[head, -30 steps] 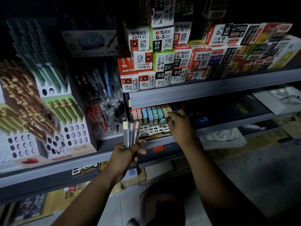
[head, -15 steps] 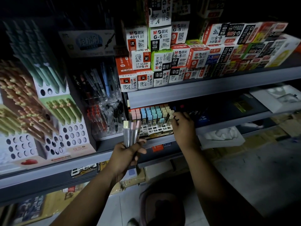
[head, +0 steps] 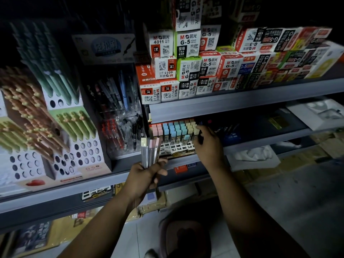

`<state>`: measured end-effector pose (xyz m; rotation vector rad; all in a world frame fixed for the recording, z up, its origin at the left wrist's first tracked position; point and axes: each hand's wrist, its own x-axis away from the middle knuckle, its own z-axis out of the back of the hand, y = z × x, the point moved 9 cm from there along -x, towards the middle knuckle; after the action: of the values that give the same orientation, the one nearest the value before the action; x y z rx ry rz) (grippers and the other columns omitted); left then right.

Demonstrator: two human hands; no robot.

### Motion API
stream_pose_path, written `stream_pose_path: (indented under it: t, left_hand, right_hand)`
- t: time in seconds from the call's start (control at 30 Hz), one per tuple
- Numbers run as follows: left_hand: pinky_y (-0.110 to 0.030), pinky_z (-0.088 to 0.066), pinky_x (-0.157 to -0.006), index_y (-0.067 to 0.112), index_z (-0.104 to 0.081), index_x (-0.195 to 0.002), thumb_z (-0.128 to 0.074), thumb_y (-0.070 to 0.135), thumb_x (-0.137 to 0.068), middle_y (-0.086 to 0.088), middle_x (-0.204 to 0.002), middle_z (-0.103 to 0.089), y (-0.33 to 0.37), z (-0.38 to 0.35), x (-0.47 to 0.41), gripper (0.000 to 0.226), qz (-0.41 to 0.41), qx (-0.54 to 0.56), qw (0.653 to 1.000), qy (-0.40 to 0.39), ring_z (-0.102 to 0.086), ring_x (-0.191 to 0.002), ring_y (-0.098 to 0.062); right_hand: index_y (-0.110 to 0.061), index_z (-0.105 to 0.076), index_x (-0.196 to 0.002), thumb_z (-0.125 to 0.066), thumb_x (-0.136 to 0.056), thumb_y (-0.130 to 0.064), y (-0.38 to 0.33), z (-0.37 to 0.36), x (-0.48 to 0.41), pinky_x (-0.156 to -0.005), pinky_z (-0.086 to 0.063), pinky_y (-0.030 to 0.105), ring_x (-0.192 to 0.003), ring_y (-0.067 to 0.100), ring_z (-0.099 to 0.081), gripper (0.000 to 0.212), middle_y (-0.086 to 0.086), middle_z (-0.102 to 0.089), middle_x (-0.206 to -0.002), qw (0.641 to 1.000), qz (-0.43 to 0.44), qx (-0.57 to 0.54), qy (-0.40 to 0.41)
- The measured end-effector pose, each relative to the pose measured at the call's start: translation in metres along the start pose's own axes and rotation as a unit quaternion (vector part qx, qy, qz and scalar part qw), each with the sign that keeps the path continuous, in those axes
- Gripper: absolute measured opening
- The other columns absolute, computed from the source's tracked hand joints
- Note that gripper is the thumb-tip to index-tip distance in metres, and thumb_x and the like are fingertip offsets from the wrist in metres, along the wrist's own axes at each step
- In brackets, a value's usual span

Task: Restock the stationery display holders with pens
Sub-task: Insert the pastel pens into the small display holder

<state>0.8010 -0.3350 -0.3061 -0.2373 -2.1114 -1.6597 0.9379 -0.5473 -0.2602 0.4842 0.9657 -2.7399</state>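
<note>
"Head view shows two hands by a shelf [head: 242,144]. What do they hold?"

"The left hand [head: 145,175] grips a bunch of pens [head: 149,151], tops up. The bunch is at about 8 o'clock from the white holder [head: 176,147], just in front of it."

"And the right hand [head: 208,144]?"

"It is at the holder's 3 o'clock side. Its fingers are curled by a yellow-topped pen [head: 195,129] in the end row. It is too dark to tell if they pinch it."

"Where do the pens go?"

"Into the holder's square holes. The standing pens [head: 175,130] have pink, blue and yellow tops. The front holes, at 6 o'clock, look free."

"Are the pens heavy?"

"I think they are light, thin and stiff. They look smooth, so they may slip. I would pinch one near its top, pull it from the bunch, and push it straight down into a hole."

"Can they break?"

"Likely not. But a slanted push could knock the next pens."
</note>
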Motion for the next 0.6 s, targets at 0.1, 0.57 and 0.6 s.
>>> stream_pose_path:
  t: [0.1,0.57,0.6]
  left_hand:
    - [-0.021,-0.032,-0.045,0.004,-0.075,-0.111,-0.069,0.018,-0.098,-0.010,-0.075,-0.071,0.0005,0.0018,0.0003,0.020,0.001,0.001,1.000,0.000,-0.040,-0.053,-0.015]
    - [-0.021,-0.030,-0.044,0.005,-0.076,-0.108,-0.069,0.018,-0.098,-0.011,-0.075,-0.071,0.0044,0.0012,0.0028,0.018,-0.002,0.001,1.000,-0.004,-0.041,-0.050,-0.014]
    - [-0.020,-0.030,-0.043,0.005,-0.076,-0.108,-0.069,0.019,-0.098,-0.011,-0.075,-0.071,0.0052,0.0000,0.0026,0.019,-0.001,0.001,1.000,-0.006,-0.040,-0.050,-0.014]
  right_hand:
    - [-0.009,-0.063,-0.130,-0.063,-0.094,-0.011,-0.0009,-0.0028,-0.0005,-0.081,-0.060,0.042,-0.107,0.031,-0.065,0.036,0.007,-0.059,-0.138,1.000,0.004,0.005,-0.010]
    - [-0.019,-0.052,-0.142,-0.063,-0.096,-0.019,0.0005,-0.0013,0.0006,-0.073,-0.059,0.038,-0.103,0.032,-0.064,0.047,0.011,-0.045,-0.142,0.999,-0.012,0.018,-0.025]
    - [-0.020,-0.049,-0.144,-0.063,-0.096,-0.020,-0.0001,0.0015,0.0023,-0.076,-0.059,0.039,-0.107,0.031,-0.062,0.050,0.011,-0.044,-0.142,1.000,-0.020,0.006,-0.016]
